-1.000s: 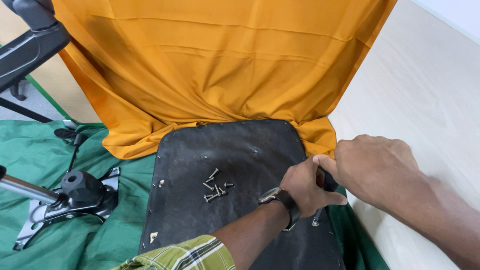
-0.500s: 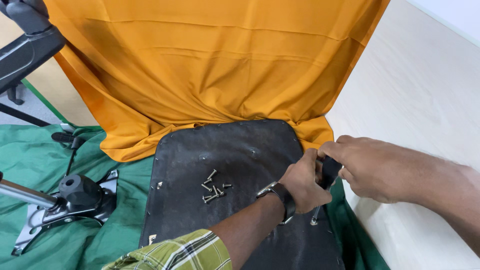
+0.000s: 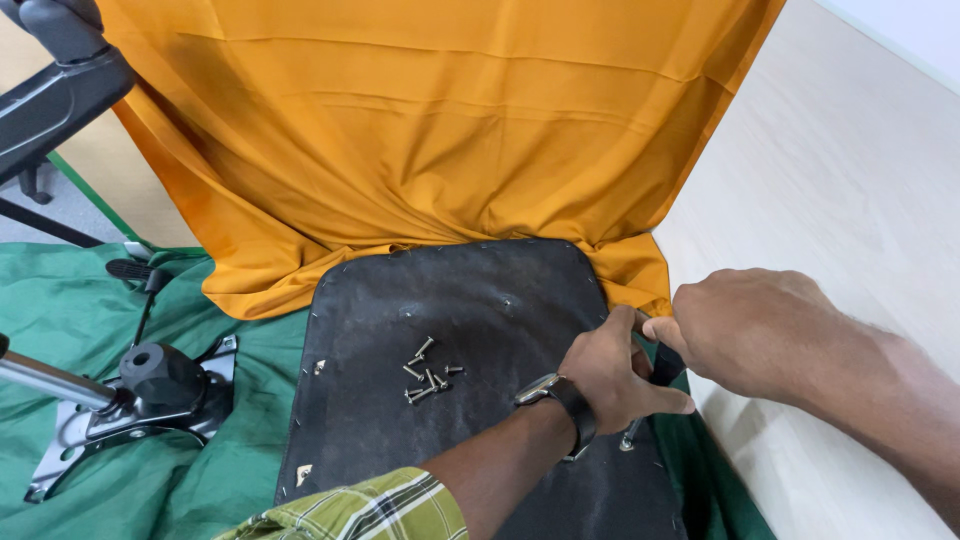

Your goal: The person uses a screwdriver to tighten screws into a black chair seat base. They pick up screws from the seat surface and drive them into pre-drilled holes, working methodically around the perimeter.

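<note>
At the black seat base's right edge, left hand and right hand clamp a dark handle.

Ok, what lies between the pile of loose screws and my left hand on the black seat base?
Head view: only bare black seat base between screws and left hand.

The right hand, which lay over the left hand a second ago, has drawn back to the right and now meets it only at the black handle by the seat base's right edge.
</note>
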